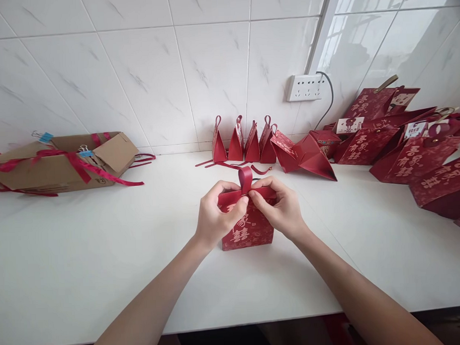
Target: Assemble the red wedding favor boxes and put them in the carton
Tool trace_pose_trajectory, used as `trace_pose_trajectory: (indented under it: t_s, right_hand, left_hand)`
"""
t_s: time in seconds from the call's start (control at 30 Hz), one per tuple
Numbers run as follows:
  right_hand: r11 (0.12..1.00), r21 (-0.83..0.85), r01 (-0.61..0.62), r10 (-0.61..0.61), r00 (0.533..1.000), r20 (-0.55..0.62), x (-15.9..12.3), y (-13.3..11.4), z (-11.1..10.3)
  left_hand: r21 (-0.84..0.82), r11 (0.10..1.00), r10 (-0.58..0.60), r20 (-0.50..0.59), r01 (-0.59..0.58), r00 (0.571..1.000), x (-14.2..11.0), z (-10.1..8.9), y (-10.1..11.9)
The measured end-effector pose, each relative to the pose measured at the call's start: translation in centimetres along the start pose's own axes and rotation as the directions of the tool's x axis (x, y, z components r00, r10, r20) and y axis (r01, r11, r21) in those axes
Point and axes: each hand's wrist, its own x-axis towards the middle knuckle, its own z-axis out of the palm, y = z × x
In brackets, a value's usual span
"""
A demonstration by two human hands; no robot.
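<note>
A red paper gift box (251,236) with pale printed characters stands upright on the white table in front of me. A looped red strap (246,178) rises from the middle of its top edge. My left hand (221,213) pinches the top edge on the left, its thumb at the base of the strap. On the other side my right hand (278,206) pinches the same edge, thumb and fingertips close to the strap. Both hands are closed on the box, and the fingers behind it are partly hidden.
Several small red boxes (235,144) with loops stand by the tiled wall, near a loose strap (262,170). An opened red box (307,152) lies beside them. Larger printed boxes (397,159) crowd the right. A cardboard carton (64,170) with ribbons and blue clips sits left.
</note>
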Motion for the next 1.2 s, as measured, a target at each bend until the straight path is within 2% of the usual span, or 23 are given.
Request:
trace_pose_trajectory:
  t_s: [0.17,0.47,0.67,0.73,0.8,0.9,0.97,1.03,1.07,1.13,1.2]
  right_hand:
    - [1.000,0.017,-0.006,0.006,1.000,0.006,0.1,0.0,0.0]
    - [1.000,0.014,0.009,-0.010,1.000,0.013,0.1,-0.2,-0.1]
    - [1.000,0.020,-0.001,0.001,1.000,0.002,0.0,0.1,0.0]
    - [0.998,0.069,-0.004,0.000,0.998,0.058,0.0,0.4,-0.4]
    - [0.988,0.139,-0.064,0.039,0.984,0.175,0.0,0.8,-0.7]
    - [0.949,0.134,-0.285,0.215,0.898,0.384,0.2,1.1,-1.1]
    - [0.878,0.122,-0.464,0.368,0.815,0.447,0.5,1.1,-1.1]
    - [0.734,0.226,-0.640,0.496,0.733,0.465,0.8,1.0,-1.1]
    - [0.626,0.323,-0.710,0.542,0.694,0.474,0.9,0.9,-1.1]
    - [0.368,0.525,-0.767,0.574,0.632,0.521,1.1,0.9,-1.0]
    - [0.144,0.647,-0.749,0.522,0.613,0.593,1.1,1.1,-1.0]
  left_hand:
    - [0.023,1.000,-0.011,-0.019,0.012,1.000,0.1,-0.1,-0.1]
    - [-0.047,0.999,-0.015,0.022,0.016,1.000,0.2,-0.2,-0.6]
    - [-0.002,1.000,-0.005,-0.007,0.005,1.000,0.1,0.0,-0.6]
    - [-0.008,1.000,-0.006,-0.018,0.006,1.000,0.1,-0.1,-0.7]
    - [-0.049,0.998,-0.046,-0.072,0.042,0.996,0.3,-0.2,-1.0]
    - [-0.260,0.949,-0.236,-0.215,0.177,0.948,1.0,-0.6,-1.7]
    - [-0.460,0.839,-0.412,-0.193,0.289,0.890,1.6,-1.1,-2.2]
    - [-0.626,0.672,-0.536,-0.043,0.395,0.843,2.2,-1.6,-2.4]
    - [-0.681,0.590,-0.561,0.039,0.433,0.827,2.4,-1.8,-2.4]
    - [-0.732,0.493,-0.536,0.170,0.470,0.827,2.5,-1.9,-2.2]
    - [-0.708,0.527,-0.419,0.264,0.469,0.869,2.2,-1.8,-1.8]
